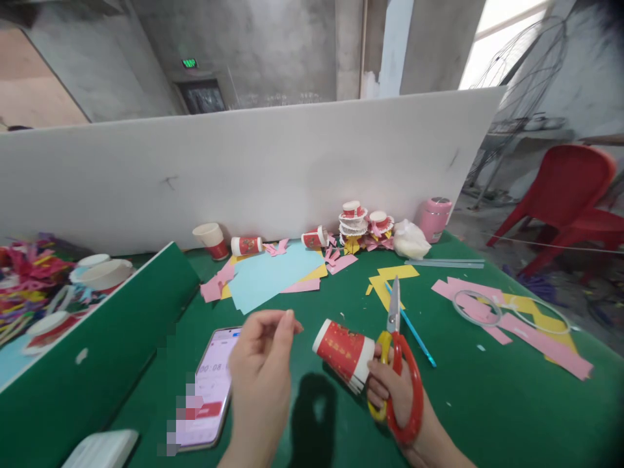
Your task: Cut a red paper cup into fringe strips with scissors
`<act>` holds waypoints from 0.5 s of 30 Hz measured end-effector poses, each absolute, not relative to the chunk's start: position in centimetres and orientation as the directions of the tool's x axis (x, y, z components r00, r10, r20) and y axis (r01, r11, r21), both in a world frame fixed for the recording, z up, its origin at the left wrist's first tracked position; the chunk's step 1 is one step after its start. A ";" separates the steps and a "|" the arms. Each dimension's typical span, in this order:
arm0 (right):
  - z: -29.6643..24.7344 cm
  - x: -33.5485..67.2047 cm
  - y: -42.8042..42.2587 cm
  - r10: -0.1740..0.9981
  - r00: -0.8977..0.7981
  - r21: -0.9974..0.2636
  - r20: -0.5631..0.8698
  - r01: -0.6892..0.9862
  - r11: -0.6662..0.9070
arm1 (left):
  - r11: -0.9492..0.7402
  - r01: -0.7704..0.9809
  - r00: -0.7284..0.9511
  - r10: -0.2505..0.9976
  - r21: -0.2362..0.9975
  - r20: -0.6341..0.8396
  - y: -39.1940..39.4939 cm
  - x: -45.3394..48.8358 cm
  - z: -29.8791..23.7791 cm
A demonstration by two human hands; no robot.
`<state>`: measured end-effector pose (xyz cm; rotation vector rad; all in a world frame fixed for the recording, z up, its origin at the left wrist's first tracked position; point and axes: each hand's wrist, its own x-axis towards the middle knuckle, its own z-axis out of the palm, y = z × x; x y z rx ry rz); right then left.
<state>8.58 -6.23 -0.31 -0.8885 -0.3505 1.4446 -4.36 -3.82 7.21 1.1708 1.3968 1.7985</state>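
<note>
We held the scissors (pixel 394 318) and a red cup (pixel 343 351) together in our right hand (pixel 400 393) above the green table (pixel 478 409), our left hand (pixel 263 361) nearby, thumb and finger pinched together.

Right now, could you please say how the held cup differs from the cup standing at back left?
The held cup is tilted in the right hand; the back cup stands upright. The held cup shows red between white ends; the back cup, white above red. Both are red and white.
</note>
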 end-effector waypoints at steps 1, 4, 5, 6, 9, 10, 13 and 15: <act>0.0 8.7 -6.1 0.939 0.176 -0.696 -0.295 -0.713 -0.085 | -0.225 0.008 -0.401 0.892 0.974 0.209 -2.8 -4.2 6.6; 0.9 9.0 -5.5 0.907 0.296 -0.674 -0.299 -0.738 0.019 | -0.092 -0.205 -0.399 0.917 0.974 0.003 -1.0 -2.8 4.3; 1.2 9.0 -5.3 0.894 0.331 -0.666 -0.302 -0.744 0.051 | -0.043 -0.262 -0.396 0.916 0.964 -0.067 -0.8 -2.1 3.7; 1.5 8.9 -5.2 0.882 0.360 -0.659 -0.305 -0.748 0.078 | 0.006 -0.337 -0.369 0.919 0.941 -0.139 -0.7 -1.3 3.2; 2.1 8.3 -5.0 0.856 0.402 -0.639 -0.325 -0.761 0.115 | 0.161 -0.593 -0.085 0.962 0.789 -0.259 -0.8 0.9 2.6; 2.3 8.0 -5.0 0.850 0.406 -0.635 -0.335 -0.764 0.114 | 0.215 -0.639 0.021 0.965 0.739 -0.263 -0.9 1.5 2.6; 2.6 7.4 -5.2 0.847 0.400 -0.636 -0.349 -0.765 0.099 | 0.288 -0.690 0.122 0.950 0.664 -0.286 -0.6 2.4 2.8; 2.5 7.3 -5.4 0.854 0.390 -0.650 -0.344 -0.756 0.084 | 0.300 -0.700 0.109 0.941 0.648 -0.319 -0.1 2.6 2.8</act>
